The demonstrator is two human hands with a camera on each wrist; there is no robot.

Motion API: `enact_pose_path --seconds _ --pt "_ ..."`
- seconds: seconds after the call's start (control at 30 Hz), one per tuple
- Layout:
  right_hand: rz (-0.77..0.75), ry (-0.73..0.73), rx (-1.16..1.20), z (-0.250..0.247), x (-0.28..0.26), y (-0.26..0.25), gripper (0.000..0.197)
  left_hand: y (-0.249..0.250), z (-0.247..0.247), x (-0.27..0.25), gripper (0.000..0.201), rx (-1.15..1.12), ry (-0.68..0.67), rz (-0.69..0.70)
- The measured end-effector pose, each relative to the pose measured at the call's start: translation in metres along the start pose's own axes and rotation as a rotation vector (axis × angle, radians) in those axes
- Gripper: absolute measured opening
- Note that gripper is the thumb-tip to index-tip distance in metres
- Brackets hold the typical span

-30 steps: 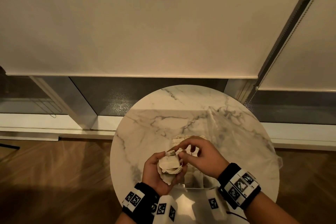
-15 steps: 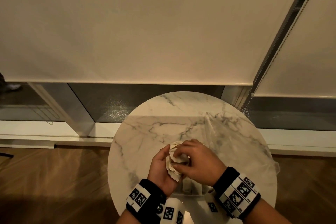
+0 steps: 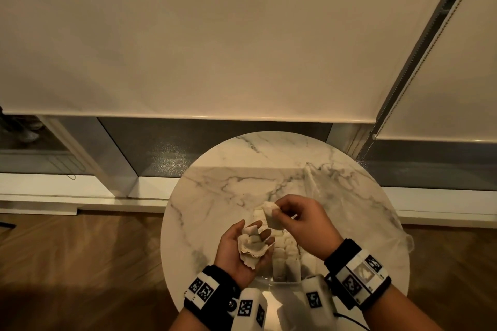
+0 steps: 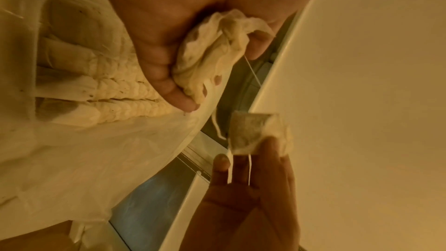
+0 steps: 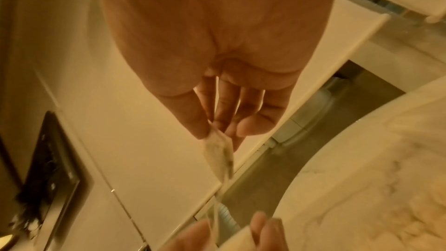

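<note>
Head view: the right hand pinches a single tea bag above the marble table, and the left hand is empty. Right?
No: the left hand holds a crumpled bunch of tea bags, clear in the left wrist view. The right hand does pinch a single tea bag above the marble table.

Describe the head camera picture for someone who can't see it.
The right hand pinches one tea bag beside the left hand, which cups a crumpled bunch of bags, over a round marble table. A clear box of more bags sits under them.
</note>
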State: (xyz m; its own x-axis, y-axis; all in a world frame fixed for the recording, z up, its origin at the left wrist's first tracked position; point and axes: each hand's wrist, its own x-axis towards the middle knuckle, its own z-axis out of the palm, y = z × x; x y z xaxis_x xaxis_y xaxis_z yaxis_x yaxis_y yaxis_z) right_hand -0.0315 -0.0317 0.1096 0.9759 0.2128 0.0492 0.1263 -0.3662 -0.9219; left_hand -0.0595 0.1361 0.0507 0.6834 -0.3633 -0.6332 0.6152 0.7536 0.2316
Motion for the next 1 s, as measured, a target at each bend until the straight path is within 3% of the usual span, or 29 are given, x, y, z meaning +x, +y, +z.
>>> enact_pose_path --seconds 0.17,0.27,0.47,0.6,0.83,1.0 --pt "0.164 0.048 0.155 -0.002 0.006 0.034 0.012 0.007 -0.031 0.000 0.030 -0.076 0.101 -0.010" --pt "0.295 0.023 0.123 0.002 0.005 0.066 0.014 0.014 -0.051 -0.002 0.030 -0.121 0.149 -0.012" --pt "0.541 -0.263 -0.149 0.032 -0.007 0.130 0.017 0.022 -0.073 -0.007 0.030 -0.136 0.185 -0.022" --pt "0.655 -0.334 -0.300 0.050 -0.013 0.148 0.020 0.026 -0.078 -0.013 0.030 -0.129 0.189 -0.010" --pt "0.704 -0.346 -0.445 0.061 -0.012 0.151 0.020 0.031 -0.088 -0.020 0.029 -0.103 0.218 0.005" --pt "0.642 -0.295 -0.559 0.063 -0.008 0.151 0.009 0.034 -0.090 -0.020 0.028 -0.090 0.230 0.014"
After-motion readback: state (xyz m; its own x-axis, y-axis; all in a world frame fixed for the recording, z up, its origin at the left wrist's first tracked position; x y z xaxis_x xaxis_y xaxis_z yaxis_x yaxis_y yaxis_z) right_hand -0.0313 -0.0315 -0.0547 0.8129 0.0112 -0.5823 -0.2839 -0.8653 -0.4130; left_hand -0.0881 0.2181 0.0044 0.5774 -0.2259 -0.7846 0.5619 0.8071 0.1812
